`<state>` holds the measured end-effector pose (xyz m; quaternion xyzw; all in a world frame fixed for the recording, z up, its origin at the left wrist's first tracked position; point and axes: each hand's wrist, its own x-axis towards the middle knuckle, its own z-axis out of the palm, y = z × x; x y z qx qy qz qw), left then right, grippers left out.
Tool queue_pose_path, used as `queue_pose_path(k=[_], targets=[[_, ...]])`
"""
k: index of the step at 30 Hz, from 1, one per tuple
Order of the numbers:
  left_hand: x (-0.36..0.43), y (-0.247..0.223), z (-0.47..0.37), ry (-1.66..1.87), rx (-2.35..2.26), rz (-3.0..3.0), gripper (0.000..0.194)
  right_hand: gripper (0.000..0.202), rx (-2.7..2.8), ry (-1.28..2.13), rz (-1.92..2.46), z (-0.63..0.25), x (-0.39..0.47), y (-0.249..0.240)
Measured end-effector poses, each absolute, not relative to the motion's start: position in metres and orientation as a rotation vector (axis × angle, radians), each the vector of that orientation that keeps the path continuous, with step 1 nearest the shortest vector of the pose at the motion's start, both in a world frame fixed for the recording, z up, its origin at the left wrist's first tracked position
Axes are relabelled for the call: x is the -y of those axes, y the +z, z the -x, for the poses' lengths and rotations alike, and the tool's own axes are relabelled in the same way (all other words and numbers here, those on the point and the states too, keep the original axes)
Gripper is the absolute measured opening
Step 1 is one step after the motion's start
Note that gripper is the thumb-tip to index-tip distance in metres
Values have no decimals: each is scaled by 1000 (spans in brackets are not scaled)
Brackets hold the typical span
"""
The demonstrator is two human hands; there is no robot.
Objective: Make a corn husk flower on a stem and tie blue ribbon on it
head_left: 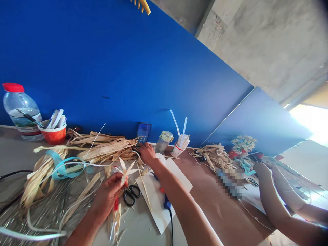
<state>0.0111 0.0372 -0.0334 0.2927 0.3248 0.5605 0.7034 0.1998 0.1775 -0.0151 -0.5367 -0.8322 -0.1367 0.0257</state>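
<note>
My left hand point(112, 188) pinches a pale star-shaped flower of dried husk point(125, 172), its pointed petals spread upward. Just right of that hand lie black-handled scissors point(132, 195). My right hand point(148, 154) reaches to the back of the table, beside the right end of a bundle of dried husks point(110, 147) and in front of a blurred dark blue item point(144, 132). Its fingertips are hidden, so I cannot make out whether they grip anything. Under my right forearm are a white sheet point(160, 213) and a blue tool with a black cord point(167, 203).
A red-capped bottle point(22, 116) and a red cup point(54, 134) stand at left, near a light-blue ribbon point(55, 164). A lidded jar point(164, 141) and a cup with straws point(180, 147) stand behind my right arm. Another person's arms point(269, 194) rest at right.
</note>
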Motion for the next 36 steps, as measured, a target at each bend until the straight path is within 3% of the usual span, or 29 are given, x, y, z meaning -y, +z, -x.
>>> queue_pose_path(k=[36], targets=[[-38, -31, -10, 1219, -721, -686, 20, 26, 2529, -381, 1673, -199, -177, -12]])
